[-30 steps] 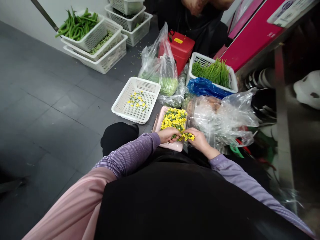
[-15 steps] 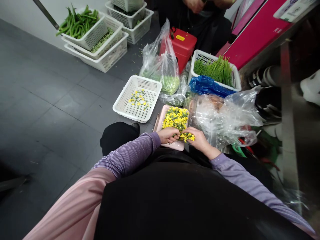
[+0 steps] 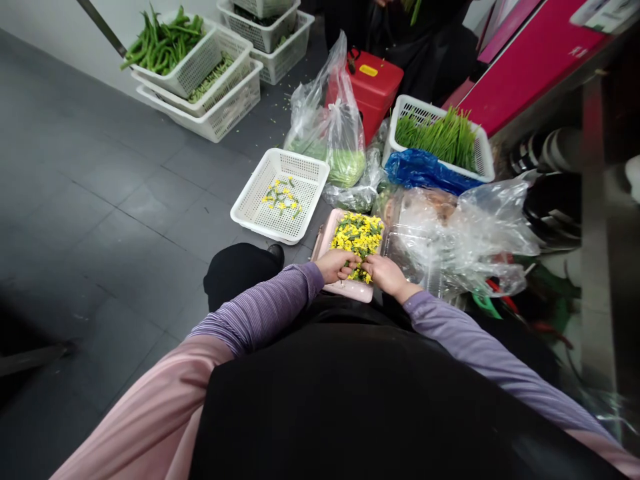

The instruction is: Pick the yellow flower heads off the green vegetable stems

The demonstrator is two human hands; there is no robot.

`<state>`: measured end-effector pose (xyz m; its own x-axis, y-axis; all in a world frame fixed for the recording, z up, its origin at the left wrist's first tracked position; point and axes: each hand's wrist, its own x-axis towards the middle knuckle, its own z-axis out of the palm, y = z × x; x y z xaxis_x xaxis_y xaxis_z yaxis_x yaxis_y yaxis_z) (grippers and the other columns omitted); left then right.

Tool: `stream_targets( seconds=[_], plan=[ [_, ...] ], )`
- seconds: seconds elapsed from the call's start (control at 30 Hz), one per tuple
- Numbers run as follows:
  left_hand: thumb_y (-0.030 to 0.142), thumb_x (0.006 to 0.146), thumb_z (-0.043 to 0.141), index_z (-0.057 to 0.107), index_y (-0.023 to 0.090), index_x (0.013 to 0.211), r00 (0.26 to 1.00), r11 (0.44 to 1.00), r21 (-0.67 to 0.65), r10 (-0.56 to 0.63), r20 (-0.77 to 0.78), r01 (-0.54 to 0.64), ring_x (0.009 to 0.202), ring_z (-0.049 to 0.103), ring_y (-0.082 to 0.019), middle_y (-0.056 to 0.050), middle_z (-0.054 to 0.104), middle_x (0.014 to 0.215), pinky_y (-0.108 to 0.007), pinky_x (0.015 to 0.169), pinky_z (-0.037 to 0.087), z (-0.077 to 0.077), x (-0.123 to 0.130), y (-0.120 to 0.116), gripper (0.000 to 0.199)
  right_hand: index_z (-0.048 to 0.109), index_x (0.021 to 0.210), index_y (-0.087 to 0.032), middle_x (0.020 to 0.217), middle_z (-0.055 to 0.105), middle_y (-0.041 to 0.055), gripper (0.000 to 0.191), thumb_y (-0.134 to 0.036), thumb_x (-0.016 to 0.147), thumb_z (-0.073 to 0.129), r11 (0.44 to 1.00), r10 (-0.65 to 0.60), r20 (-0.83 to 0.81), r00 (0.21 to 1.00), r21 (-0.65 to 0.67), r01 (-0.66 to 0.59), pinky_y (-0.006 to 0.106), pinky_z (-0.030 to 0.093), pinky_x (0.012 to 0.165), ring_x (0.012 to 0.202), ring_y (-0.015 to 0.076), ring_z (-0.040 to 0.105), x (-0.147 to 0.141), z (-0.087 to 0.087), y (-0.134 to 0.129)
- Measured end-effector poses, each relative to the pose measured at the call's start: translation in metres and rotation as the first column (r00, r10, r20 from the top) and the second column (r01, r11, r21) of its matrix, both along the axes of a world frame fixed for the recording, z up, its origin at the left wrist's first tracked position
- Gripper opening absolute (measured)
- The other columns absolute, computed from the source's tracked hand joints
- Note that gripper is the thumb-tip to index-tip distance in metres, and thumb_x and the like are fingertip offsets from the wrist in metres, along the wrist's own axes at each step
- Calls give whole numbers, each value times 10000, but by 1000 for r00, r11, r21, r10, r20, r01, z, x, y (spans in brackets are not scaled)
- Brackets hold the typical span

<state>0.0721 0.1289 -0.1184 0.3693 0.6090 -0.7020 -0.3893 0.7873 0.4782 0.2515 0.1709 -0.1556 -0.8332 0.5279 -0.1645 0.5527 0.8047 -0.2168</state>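
Note:
A pink tray [image 3: 357, 292] sits close in front of me, heaped with small yellow flowers [image 3: 359, 230] on green stems. Over its near part, my left hand [image 3: 336, 266] is closed in a pinch on some of these flowers. Facing it from the right, my right hand [image 3: 385, 273] also has its fingers closed on flowers, the fingertips of both hands almost meeting. The exact pieces between the fingers are too small to make out. Beyond the tray to the left, a white perforated basket [image 3: 250, 223] holds a few scattered yellow flowers.
Clear plastic bags [image 3: 450, 233] lie right of the tray; a knotted bag [image 3: 345, 133] of greens stands behind. Further back are a red box [image 3: 375, 87], a basket of long green stalks [image 3: 437, 137] and stacked baskets of green peppers [image 3: 165, 43]. Another person sits opposite.
My right hand has moved left toward my left hand, and the flower bunch it held out over the tray's right edge no longer shows there. The view has shifted slightly.

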Motion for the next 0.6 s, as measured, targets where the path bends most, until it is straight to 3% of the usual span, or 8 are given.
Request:
stream_targets(
  seconds=[0.07,0.17,0.3,0.37,0.43,0.6],
  plan=[
    [94,706,472,498,97,737,999,1000,16,-10,-43,11,333,208,-2,51,359,494,-163,343,74,0,2,-1,40,628,790,-171,787,566,81,177,-127,742,464,997,-57,-86,995,-53,52,286,395,723,798,191,510,1,-2,1],
    [123,728,508,519,86,734,990,996,72,-35,-136,45,335,233,-3,52,369,489,-167,347,92,-3,5,-2,39,630,842,-180,886,590,64,215,-112,680,505,953,-253,-280,926,-238,188,287,408,785,858,181,534,11,0,5],
    [163,733,531,511,100,689,968,985,140,-61,-242,97,332,258,-8,56,369,484,-170,342,111,-9,10,-4,80,624,866,-172,872,632,33,222,-182,657,552,785,-508,-292,811,-544,296,296,430,778,806,168,576,20,12,7],
    [178,743,513,513,99,684,976,980,138,-120,-180,146,332,250,-7,52,373,493,-167,340,105,-10,11,-5,99,622,876,-159,827,641,29,236,-218,654,569,726,-539,-250,804,-622,293,283,443,732,757,163,582,21,21,5],
    [175,740,498,522,94,694,980,974,131,-177,-87,187,335,232,-3,45,382,508,-163,339,90,-8,11,-4,96,623,883,-148,815,642,31,254,-231,647,582,707,-523,-233,820,-655,265,270,445,704,736,160,580,19,30,3],
    [212,722,465,517,97,685,968,969,51,-245,53,242,337,194,-4,32,402,524,-159,323,77,-2,8,-2,131,626,880,-151,871,637,36,272,-139,620,545,750,-438,-234,868,-627,210,271,428,746,783,160,576,16,46,1]
  ],
)
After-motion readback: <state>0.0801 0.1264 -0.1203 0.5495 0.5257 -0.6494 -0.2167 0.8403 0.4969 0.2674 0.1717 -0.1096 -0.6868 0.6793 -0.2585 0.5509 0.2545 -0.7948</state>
